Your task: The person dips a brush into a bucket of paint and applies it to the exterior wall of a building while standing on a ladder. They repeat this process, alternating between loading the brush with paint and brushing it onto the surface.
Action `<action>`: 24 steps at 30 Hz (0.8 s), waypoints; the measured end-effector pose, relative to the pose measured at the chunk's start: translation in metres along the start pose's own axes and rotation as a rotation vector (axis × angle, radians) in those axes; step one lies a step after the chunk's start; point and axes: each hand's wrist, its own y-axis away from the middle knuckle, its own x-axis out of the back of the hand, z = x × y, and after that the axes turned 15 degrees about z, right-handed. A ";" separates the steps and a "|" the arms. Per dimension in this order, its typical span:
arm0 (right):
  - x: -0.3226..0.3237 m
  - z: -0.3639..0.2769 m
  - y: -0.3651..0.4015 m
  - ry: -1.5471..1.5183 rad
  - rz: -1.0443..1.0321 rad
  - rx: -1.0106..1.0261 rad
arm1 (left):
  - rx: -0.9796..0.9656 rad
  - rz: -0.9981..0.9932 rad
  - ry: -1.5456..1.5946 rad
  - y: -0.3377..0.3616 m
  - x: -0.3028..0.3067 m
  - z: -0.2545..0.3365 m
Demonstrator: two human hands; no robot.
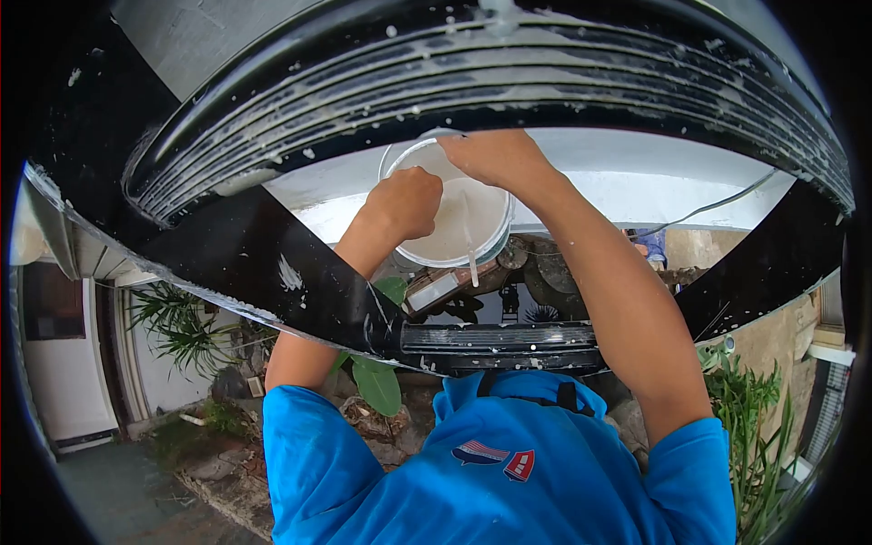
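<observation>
A bucket (500, 238) of white paint stands beyond the lower ladder step, below my hands. My left hand (409, 205) is closed in a fist over the bucket's left side; whatever its fingers hold is hidden. At the bucket's far side is my right hand (495, 154). Its fingers are out of sight behind the upper ladder step (495, 77), so their pose cannot be told. A pale paint-coated strip (470, 238), perhaps a stick, runs across the paint and over the near rim.
The black ladder's left rail (282, 263) and right rail (772, 263) flank my arms, spattered with paint. A lower step (500, 338) is close to my chest. Below are dark water (486, 304), rocks, leafy plants (377, 386) and a cable (718, 207) along the white wall.
</observation>
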 end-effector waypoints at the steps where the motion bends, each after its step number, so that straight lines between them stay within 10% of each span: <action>1: -0.001 0.000 -0.001 0.004 -0.001 0.005 | -0.004 -0.008 0.012 0.000 -0.001 -0.001; 24: 0.007 -0.007 0.000 -0.008 -0.075 -0.066 | 0.147 0.080 0.239 0.032 0.012 -0.018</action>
